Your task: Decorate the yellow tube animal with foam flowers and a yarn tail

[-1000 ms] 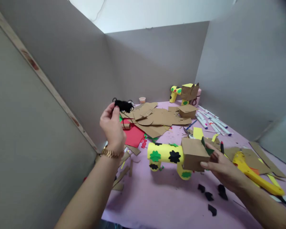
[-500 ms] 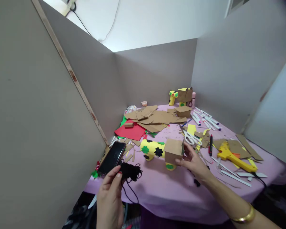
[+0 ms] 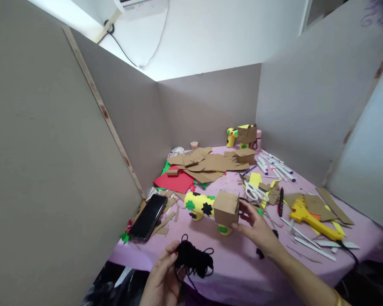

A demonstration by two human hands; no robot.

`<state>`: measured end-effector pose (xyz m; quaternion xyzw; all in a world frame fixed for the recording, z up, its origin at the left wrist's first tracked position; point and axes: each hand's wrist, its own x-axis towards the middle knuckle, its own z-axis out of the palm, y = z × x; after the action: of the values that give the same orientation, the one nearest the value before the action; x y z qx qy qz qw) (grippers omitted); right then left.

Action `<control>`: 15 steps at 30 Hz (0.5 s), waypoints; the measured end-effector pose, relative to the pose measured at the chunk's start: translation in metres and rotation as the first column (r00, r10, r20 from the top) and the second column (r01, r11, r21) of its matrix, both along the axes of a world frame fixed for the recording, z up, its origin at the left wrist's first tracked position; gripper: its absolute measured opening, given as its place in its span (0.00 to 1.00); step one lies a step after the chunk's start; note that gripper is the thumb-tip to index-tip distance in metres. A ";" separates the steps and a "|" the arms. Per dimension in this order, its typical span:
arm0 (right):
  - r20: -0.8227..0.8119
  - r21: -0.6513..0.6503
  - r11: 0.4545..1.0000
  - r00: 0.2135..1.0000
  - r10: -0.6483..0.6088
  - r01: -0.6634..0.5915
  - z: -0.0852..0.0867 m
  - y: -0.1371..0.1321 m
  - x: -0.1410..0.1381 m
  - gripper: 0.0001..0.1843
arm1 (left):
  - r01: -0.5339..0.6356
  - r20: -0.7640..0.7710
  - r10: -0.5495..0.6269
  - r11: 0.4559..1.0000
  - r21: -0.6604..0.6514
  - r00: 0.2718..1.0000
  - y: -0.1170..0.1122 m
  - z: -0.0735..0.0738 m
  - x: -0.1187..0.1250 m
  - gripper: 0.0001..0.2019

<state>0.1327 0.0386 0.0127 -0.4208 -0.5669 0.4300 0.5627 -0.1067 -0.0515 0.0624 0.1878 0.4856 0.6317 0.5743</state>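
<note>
Yarn up in one hand, model steadied by the other

The left hand (image 3: 161, 280) is clamped on a tangle of black yarn (image 3: 193, 258), thumb and fingers pinching one side. It holds the yarn clear of the bench (image 3: 236, 263), in front of the model (image 3: 210, 208) and near the front edge. Lifted like this, the loose loops likely hang free rather than catch in scraps.

The right hand (image 3: 258, 225) lies open, fingers apart, its fingertips touching the right face of the model's brown box (image 3: 226, 208). That looks like a light bracing touch, not a grasp. The model stands on short legs, so a hand at the heavier box end probably keeps it from tipping or sliding.

A phone (image 3: 148, 216) lies flat to the left of the model, beside the partition. Scissors (image 3: 255, 192) lie just behind and right of the model, and a glue gun (image 3: 309, 216) lies further right. Behind the model are a red sheet (image 3: 174, 180) and piled cardboard (image 3: 207, 163), seemingly pushed back.
</note>
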 end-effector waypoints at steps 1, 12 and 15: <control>0.011 0.005 1.000 1.000 -0.017 0.016 0.000 0.000 -0.002 0.36 | -0.003 0.018 0.004 1.000 -0.016 1.000 0.000 0.000 0.003 0.12; -0.078 0.079 0.960 0.961 -0.264 0.270 0.006 -0.040 0.004 0.29 | 0.034 0.192 -0.009 0.991 -0.130 0.981 -0.002 0.017 0.027 0.11; -0.176 0.016 0.999 0.983 0.046 -0.044 -0.003 -0.077 -0.004 0.31 | 0.187 0.232 -0.153 0.973 -0.133 0.961 -0.005 0.003 0.037 0.11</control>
<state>0.1291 -0.0385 0.0098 -0.3648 -0.5268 0.4746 0.6035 -0.0695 -0.0562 0.0654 0.1131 0.4484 0.5573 0.6897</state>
